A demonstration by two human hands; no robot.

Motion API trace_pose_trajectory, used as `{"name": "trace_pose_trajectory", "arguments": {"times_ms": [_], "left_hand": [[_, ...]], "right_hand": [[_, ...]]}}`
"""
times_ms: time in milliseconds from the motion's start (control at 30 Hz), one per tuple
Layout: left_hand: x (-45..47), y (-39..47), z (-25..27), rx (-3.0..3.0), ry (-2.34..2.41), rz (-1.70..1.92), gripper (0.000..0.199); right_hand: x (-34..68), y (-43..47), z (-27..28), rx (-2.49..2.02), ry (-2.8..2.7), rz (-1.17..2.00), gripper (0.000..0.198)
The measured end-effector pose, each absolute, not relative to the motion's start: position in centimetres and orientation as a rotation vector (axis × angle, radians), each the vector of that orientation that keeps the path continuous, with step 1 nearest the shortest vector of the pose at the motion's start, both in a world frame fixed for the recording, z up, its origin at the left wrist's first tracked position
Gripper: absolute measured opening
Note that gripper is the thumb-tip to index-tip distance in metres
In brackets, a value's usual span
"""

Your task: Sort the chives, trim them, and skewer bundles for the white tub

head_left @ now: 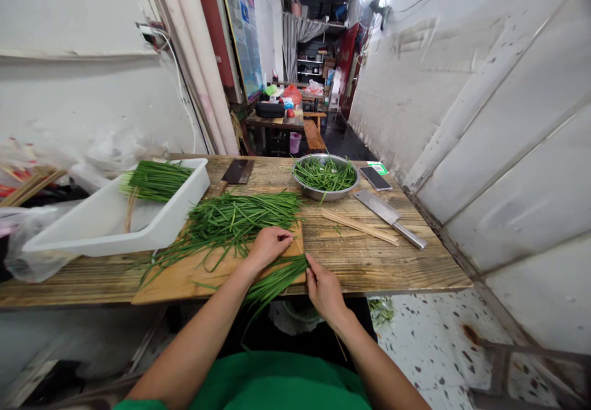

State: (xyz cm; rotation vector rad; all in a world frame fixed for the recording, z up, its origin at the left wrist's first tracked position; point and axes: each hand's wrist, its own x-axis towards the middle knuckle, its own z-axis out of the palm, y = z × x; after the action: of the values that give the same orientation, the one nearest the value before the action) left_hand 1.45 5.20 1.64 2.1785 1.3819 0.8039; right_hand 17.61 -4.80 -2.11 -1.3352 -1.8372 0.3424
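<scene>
A small bunch of garlic chives (277, 282) lies across the front right of the wooden board (170, 284), its leaf tips hanging over the table edge. My right hand (325, 290) is closed at the bunch's right end, thumb and fingers pinching it. A thin stick (340, 346) shows below my right wrist; whether that hand also holds it is hidden. Just above the bunch, my left hand (271, 247) has its fingertips pinched together. What they hold, if anything, is too small to make out. A big pile of loose chives (244, 216) covers the back of the board.
Behind stands a metal bowl (325, 196) of chives. To the right lie bamboo skewers (360, 226), a cleaver (390, 218) and a phone (376, 178). A white tray (96, 244) with bundled chives (159, 180) sits left, near a dark blade (237, 171).
</scene>
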Motion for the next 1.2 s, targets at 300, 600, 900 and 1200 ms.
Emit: {"name": "trace_pose_trajectory", "arguments": {"times_ms": [300, 600, 900, 1200], "left_hand": [[1.6, 5.1, 1.9, 2.145, 1.394, 0.805, 0.018], [1.5, 5.0, 1.9, 2.166, 1.37, 0.774, 0.019], [2.0, 3.2, 4.1, 2.429, 1.037, 0.669, 0.018], [-0.7, 3.8, 4.3, 2.449, 1.377, 0.687, 0.025]], "right_hand": [[17.6, -4.7, -2.4, -1.353, -1.835, 0.34, 0.039], [17.5, -4.8, -2.1, -1.366, -1.824, 0.359, 0.039], [17.5, -4.8, -2.4, -1.427, -1.812, 0.363, 0.045], [17.5, -4.7, -2.6, -1.368, -1.828, 0.35, 0.041]]}}
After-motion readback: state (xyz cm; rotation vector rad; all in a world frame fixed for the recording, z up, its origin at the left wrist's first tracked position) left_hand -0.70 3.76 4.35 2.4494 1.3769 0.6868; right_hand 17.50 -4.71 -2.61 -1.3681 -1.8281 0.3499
